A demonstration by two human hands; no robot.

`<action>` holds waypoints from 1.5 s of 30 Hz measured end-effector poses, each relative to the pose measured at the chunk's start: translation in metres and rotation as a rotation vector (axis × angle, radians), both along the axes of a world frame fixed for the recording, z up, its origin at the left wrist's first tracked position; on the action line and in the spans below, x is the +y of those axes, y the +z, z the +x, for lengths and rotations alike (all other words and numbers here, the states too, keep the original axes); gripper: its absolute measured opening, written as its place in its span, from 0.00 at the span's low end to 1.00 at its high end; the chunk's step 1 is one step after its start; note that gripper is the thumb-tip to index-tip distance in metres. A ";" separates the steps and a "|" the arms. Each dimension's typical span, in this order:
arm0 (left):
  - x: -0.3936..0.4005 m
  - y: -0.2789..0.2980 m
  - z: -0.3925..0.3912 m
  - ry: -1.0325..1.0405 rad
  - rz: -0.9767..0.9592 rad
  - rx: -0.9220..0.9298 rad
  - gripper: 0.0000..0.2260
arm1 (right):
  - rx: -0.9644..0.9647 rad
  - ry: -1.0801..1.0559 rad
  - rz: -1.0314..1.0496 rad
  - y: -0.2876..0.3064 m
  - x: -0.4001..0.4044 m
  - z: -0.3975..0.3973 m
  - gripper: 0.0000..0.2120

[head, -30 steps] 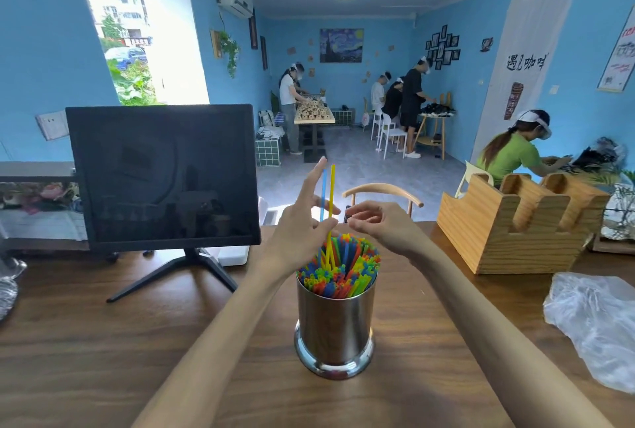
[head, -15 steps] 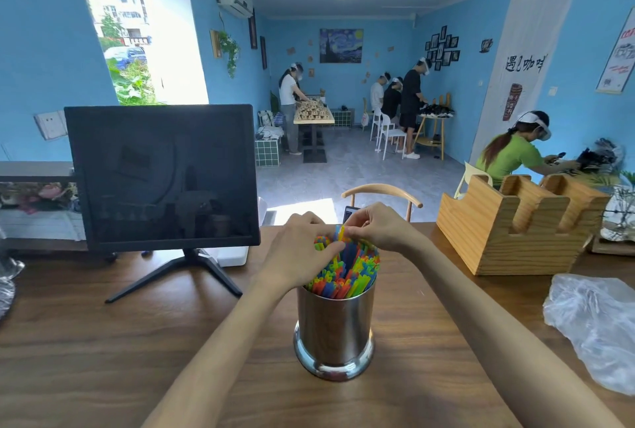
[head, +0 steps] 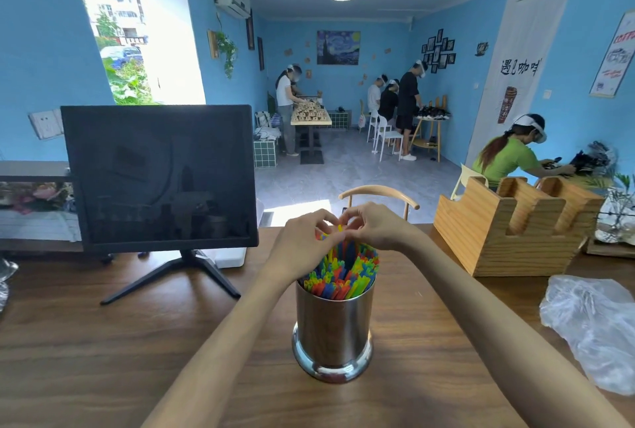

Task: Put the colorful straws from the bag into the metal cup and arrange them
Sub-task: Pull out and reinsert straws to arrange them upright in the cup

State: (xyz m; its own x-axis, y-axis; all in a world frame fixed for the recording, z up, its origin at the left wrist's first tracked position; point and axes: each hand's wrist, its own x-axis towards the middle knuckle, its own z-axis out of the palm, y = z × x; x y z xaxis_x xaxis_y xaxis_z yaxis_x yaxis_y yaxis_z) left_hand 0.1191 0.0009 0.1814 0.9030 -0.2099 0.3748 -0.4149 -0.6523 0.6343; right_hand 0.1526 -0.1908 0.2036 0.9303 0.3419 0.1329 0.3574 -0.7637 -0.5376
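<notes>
A shiny metal cup stands upright on the wooden table, packed with colorful straws in red, blue, green and yellow. Both my hands hover just above the far rim of the cup. My left hand and my right hand have curled fingers that meet over a yellow straw tip, pinching the straw tops there. The clear plastic bag lies crumpled on the table at the right, away from both hands.
A dark monitor on a stand sits at the back left. A wooden slotted holder stands at the back right. A chair back rises behind the table. Several people work at tables across the room.
A second ago two straws stuck up high between my hands. They have since been pushed down among the others, and both hands have closed together over the straw tops.
</notes>
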 end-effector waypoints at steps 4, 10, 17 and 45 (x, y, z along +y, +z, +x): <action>0.005 -0.003 0.003 0.008 -0.084 -0.004 0.11 | -0.006 -0.004 0.017 -0.003 0.001 -0.001 0.04; 0.009 0.001 0.004 -0.086 -0.162 0.119 0.14 | -0.097 -0.030 0.156 0.004 0.000 -0.003 0.07; 0.001 0.009 -0.004 -0.113 -0.287 0.159 0.30 | -0.245 -0.040 0.295 0.041 0.003 -0.021 0.07; 0.039 0.038 -0.005 -0.276 -1.444 0.253 0.07 | -0.257 -0.032 1.052 0.034 -0.005 -0.064 0.05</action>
